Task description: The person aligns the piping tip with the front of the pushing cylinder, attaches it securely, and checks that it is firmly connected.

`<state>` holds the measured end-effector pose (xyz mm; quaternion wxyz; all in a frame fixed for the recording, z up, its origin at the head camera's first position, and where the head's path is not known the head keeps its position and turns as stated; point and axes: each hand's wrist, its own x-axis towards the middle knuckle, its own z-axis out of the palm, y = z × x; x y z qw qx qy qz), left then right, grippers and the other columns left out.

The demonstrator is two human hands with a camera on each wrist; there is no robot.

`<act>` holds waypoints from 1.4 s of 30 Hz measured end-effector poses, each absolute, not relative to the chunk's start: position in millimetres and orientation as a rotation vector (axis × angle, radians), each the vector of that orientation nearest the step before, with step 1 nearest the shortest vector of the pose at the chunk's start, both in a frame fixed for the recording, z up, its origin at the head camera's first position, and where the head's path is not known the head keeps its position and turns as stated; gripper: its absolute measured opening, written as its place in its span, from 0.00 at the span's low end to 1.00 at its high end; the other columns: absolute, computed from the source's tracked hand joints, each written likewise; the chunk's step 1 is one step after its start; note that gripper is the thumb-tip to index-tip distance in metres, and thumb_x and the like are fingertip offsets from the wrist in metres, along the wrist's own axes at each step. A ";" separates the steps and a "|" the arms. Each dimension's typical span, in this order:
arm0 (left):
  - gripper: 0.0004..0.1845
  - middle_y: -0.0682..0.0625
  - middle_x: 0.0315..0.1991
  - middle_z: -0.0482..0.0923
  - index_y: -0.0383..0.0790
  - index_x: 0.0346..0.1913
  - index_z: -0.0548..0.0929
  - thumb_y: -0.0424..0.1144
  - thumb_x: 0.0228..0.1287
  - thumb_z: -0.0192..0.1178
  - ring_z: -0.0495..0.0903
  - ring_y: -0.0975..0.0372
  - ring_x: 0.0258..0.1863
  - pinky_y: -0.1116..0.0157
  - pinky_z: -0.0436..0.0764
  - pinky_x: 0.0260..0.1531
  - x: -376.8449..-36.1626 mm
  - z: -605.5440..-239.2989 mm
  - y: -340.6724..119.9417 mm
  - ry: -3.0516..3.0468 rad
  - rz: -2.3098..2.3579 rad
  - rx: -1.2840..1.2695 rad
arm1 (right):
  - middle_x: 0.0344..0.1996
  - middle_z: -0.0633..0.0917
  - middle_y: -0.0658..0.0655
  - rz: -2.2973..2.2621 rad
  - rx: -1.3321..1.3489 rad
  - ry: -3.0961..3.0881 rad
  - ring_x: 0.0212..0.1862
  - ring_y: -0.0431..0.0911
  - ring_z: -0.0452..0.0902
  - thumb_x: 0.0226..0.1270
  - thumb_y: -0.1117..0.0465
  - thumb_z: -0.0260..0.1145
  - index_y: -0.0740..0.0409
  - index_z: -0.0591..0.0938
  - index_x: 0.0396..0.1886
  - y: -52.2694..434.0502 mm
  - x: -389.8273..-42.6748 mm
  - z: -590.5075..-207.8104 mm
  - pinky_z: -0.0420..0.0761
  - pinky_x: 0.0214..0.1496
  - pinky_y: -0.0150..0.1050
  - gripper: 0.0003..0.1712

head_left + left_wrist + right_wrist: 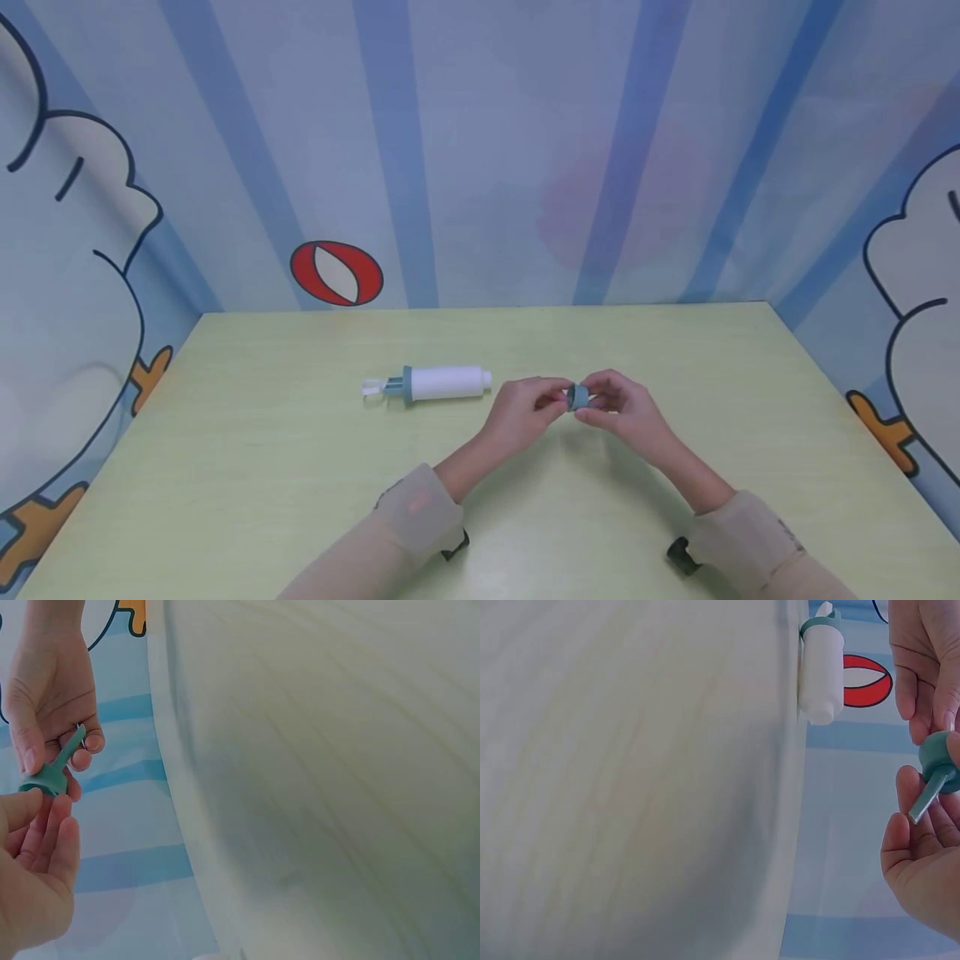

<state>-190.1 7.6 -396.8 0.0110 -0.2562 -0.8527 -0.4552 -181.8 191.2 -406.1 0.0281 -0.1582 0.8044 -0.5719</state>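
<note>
A small teal nozzle cap (578,397) with a thin spout is held between both hands above the table. My left hand (525,408) pinches it at the wide hollow end with thumb and fingertips. From the other side my right hand (626,414) pinches the cap too, and the spout (71,746) points toward that palm in the left wrist view. To the left of the hands, a white syringe-like tube (447,382) with a teal collar and a pale plunger handle lies on its side on the table, touched by neither hand.
The pale yellow-green table (277,467) runs back to a blue striped wall (495,167) with cartoon prints. White cartoon panels (67,333) stand along both sides. Dark wrist-worn devices (682,557) show beneath the sleeves.
</note>
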 end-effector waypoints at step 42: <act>0.19 0.52 0.46 0.81 0.44 0.56 0.73 0.38 0.61 0.55 0.79 0.61 0.46 0.66 0.76 0.44 -195.9 -398.7 -16.2 -2.870 -1.079 -0.838 | 0.34 0.80 0.56 -1.238 -0.647 2.854 0.29 0.42 0.69 0.53 0.67 0.66 0.59 0.73 0.42 184.5 -185.1 -409.1 0.71 0.30 0.30 0.16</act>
